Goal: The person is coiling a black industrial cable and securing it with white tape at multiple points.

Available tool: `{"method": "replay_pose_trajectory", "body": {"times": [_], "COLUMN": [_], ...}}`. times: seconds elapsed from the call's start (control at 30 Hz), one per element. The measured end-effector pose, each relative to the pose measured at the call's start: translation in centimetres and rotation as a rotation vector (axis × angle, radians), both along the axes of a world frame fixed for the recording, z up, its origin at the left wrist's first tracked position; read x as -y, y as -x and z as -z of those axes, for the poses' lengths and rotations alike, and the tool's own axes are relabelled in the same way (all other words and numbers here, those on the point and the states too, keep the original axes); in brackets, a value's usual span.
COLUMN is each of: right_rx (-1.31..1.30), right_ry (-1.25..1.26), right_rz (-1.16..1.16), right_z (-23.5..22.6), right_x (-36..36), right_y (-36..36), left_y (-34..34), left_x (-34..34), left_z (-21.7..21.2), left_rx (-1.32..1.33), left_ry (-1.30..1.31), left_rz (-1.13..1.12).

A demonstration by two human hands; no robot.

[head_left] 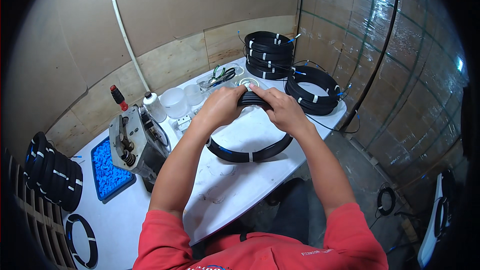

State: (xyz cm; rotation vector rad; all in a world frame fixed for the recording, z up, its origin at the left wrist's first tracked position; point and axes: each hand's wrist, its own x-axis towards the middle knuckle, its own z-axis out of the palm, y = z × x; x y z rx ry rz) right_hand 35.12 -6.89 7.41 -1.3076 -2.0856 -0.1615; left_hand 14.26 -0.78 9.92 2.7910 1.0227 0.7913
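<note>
A coil of black cable (pixel 235 156) stands tilted over the white table, its near side low and a white band around that part. My left hand (pixel 223 106) is closed around the far left part of the coil. From the other side, my right hand (pixel 281 107) grips the same far stretch. Both thumbs and fingertips come close together at the top of the cable strands. Just beyond them sits a pale ring like a roll of tape (pixel 248 80), partly hidden by my fingers. Whether a strip of tape lies between my fingertips is too small to tell.
Stacked black coils (pixel 269 55) and a lower pair (pixel 312 90) stand far right on the white table (pixel 215 205). Leftward are a metal machine (pixel 137 140), a blue tray of small blue parts (pixel 111 170), a bottle (pixel 154 106), plastic cups (pixel 174 102) and pliers (pixel 218 75). More coils (pixel 52 172) lean far left.
</note>
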Motion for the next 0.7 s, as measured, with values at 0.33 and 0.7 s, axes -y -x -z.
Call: {"method": "replay_pose_trajectory", "body": {"times": [0.33,0.7], "right_rx": [0.043,0.076], "right_ry": [0.066,0.178], "right_rz": [-0.029,0.007], "right_z": [-0.3,-1.9], "right_x": [-0.6,-1.1], "right_y": [0.3,0.6], "left_y": [-0.1,1.2], "left_x": [0.7,-0.4], "left_z": [-0.9,0.1], "left_rx": [-0.007,0.083], "left_ry": [0.083,0.066], "left_rz": [-0.113,-0.048]}}
